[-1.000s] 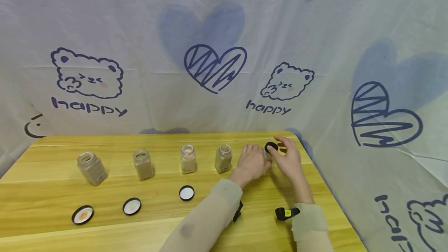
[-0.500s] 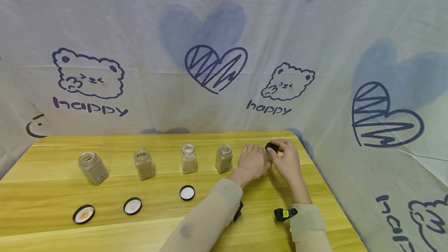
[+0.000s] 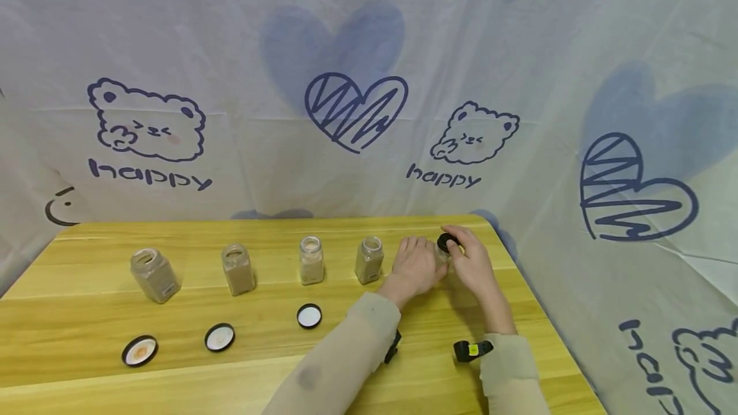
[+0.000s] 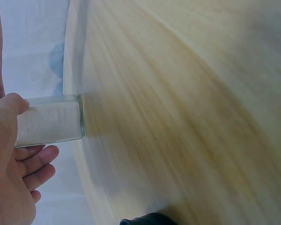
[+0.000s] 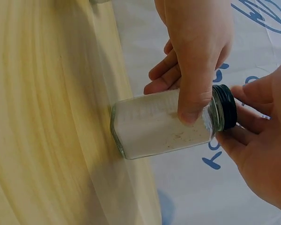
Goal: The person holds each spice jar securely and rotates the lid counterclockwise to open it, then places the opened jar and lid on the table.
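Note:
At the table's far right, my left hand (image 3: 416, 266) grips a glass jar (image 5: 152, 124) of pale powder, thumb on one side and fingers behind. The jar stands upright on the table; in the head view the hand covers most of it. A black screw lid (image 5: 228, 107) sits on the jar's mouth. My right hand (image 3: 475, 266) holds this lid by its rim, thumb and fingers around the edge. Glass threads show below the lid in the right wrist view. In the left wrist view, the jar's lower part shows beyond my left thumb, and the lid is out of sight.
Several uncapped jars stand in a row to the left, the closest being a square jar (image 3: 369, 261). Black lids lie inner side up in front of them, such as the lid (image 3: 309, 316) near the middle. A printed cloth (image 3: 259, 146) hangs behind the wooden table (image 3: 190, 312).
My right hand's fingers have shifted around the lid: they came in closer, then turned and spread over its far rim. My left hand has kept its grip on the jar.

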Demonstrator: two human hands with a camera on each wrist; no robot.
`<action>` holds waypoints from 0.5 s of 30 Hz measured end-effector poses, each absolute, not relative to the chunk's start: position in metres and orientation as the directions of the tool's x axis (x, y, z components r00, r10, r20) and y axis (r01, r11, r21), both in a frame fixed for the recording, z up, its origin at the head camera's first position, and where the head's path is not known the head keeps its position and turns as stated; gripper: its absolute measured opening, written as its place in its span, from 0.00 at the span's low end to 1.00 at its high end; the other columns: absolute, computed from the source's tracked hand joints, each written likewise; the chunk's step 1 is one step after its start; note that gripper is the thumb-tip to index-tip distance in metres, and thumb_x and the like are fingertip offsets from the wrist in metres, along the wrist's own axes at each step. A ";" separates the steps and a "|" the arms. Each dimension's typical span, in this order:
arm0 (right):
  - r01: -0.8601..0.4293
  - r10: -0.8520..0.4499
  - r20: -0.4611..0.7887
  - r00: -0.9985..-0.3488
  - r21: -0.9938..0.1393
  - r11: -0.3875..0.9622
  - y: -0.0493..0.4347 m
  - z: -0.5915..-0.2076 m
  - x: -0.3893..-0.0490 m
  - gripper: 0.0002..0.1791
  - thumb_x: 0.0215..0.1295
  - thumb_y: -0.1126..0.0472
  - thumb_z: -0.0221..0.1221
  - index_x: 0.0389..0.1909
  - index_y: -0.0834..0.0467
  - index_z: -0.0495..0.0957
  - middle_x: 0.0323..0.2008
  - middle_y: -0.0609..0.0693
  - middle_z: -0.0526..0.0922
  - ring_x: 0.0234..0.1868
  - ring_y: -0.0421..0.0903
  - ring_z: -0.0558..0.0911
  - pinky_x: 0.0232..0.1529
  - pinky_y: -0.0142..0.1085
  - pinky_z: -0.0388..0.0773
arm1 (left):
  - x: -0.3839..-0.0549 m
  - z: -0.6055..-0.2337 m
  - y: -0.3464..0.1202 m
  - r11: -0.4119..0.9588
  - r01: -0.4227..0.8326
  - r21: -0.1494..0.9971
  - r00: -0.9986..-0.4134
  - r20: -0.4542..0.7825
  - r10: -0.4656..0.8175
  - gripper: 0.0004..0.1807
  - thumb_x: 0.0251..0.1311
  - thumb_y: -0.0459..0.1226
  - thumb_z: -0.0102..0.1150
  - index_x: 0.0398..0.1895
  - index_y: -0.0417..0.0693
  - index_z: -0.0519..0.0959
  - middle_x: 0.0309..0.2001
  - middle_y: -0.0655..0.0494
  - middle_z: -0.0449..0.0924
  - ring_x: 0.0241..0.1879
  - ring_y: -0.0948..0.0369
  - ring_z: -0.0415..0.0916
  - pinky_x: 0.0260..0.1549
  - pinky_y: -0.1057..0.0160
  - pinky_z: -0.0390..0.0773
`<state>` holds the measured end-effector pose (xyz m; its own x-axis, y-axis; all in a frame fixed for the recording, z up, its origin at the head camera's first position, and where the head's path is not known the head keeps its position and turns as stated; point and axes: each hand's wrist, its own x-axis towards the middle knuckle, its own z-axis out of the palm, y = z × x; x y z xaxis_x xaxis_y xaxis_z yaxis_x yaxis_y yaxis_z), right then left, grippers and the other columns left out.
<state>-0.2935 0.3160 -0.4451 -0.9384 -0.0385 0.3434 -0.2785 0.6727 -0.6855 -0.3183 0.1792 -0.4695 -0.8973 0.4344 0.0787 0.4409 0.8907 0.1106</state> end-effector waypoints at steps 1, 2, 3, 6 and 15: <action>-0.276 -0.029 0.346 -0.938 -0.691 0.668 0.316 -0.445 -0.294 0.19 0.80 0.67 0.52 0.67 0.65 0.76 0.67 0.64 0.74 0.70 0.64 0.71 0.71 0.58 0.67 | -0.318 -0.470 0.179 0.891 0.441 0.112 -0.897 0.079 0.434 0.35 0.76 0.64 0.44 0.70 0.48 0.73 0.62 0.56 0.75 0.64 0.57 0.67 0.71 0.56 0.61; -0.270 -0.014 0.350 -0.937 -0.696 0.665 0.315 -0.445 -0.294 0.19 0.80 0.65 0.53 0.67 0.65 0.76 0.67 0.64 0.74 0.69 0.64 0.72 0.70 0.58 0.68 | -0.319 -0.470 0.180 0.891 0.440 0.113 -0.898 0.078 0.434 0.35 0.76 0.64 0.44 0.70 0.49 0.73 0.62 0.56 0.75 0.64 0.57 0.67 0.71 0.56 0.60; -0.265 0.003 0.357 -0.934 -0.699 0.664 0.315 -0.445 -0.293 0.19 0.79 0.64 0.54 0.66 0.65 0.76 0.66 0.64 0.74 0.68 0.64 0.72 0.69 0.57 0.69 | -0.318 -0.470 0.180 0.890 0.440 0.116 -0.898 0.078 0.434 0.35 0.76 0.64 0.44 0.70 0.49 0.73 0.62 0.56 0.75 0.64 0.57 0.67 0.72 0.55 0.60; -0.248 0.058 0.380 -0.923 -0.702 0.667 0.314 -0.445 -0.293 0.20 0.76 0.62 0.59 0.63 0.66 0.77 0.63 0.65 0.75 0.64 0.63 0.74 0.66 0.56 0.73 | -0.318 -0.470 0.180 0.890 0.440 0.117 -0.898 0.072 0.435 0.35 0.76 0.64 0.44 0.70 0.49 0.72 0.63 0.56 0.75 0.65 0.57 0.67 0.72 0.55 0.60; -0.205 0.065 0.354 -0.933 -0.669 0.714 0.314 -0.448 -0.293 0.21 0.72 0.61 0.65 0.59 0.69 0.79 0.57 0.66 0.74 0.57 0.64 0.77 0.60 0.58 0.76 | -0.319 -0.469 0.179 0.891 0.440 0.112 -0.898 0.064 0.436 0.35 0.75 0.63 0.46 0.71 0.49 0.71 0.63 0.56 0.75 0.66 0.56 0.67 0.73 0.55 0.59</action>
